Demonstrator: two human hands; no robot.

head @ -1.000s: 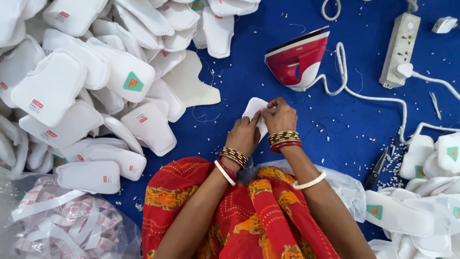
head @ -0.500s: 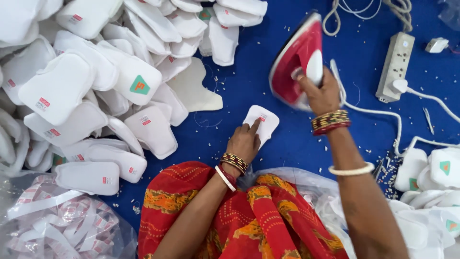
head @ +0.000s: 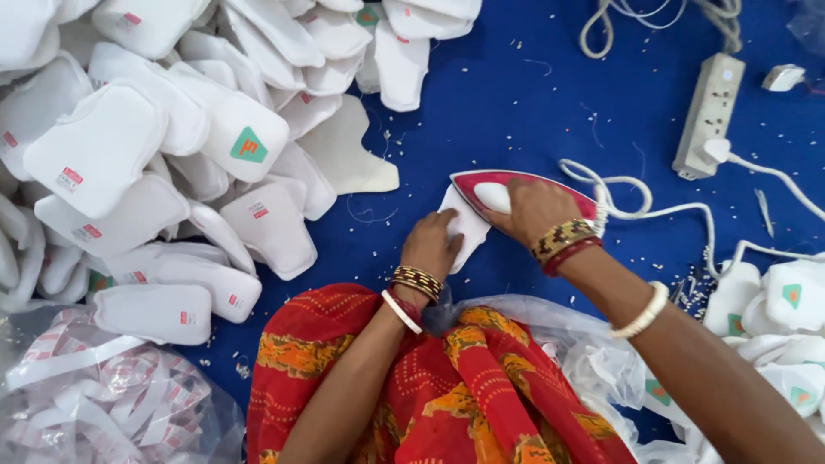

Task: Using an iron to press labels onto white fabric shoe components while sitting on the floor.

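On blue cloth surface, centre: red and white iron, right hand grip clamped on handle, sole pressed over small white folded piece; left hand flat on that piece, fingers together. Lower left: clear plastic bag of white strips. Upper left: heap of white pads. Upper right: power strip, white cord.

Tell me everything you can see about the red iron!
The iron is red with a white handle, and looks like plastic. It lies flat on the blue cloth floor, its pointed tip aimed left. The right hand grips its handle from above and hides most of its top. Its tip presses on a small white fabric piece, which the left hand holds down. A white cord leaves its back end and runs to a white power strip.
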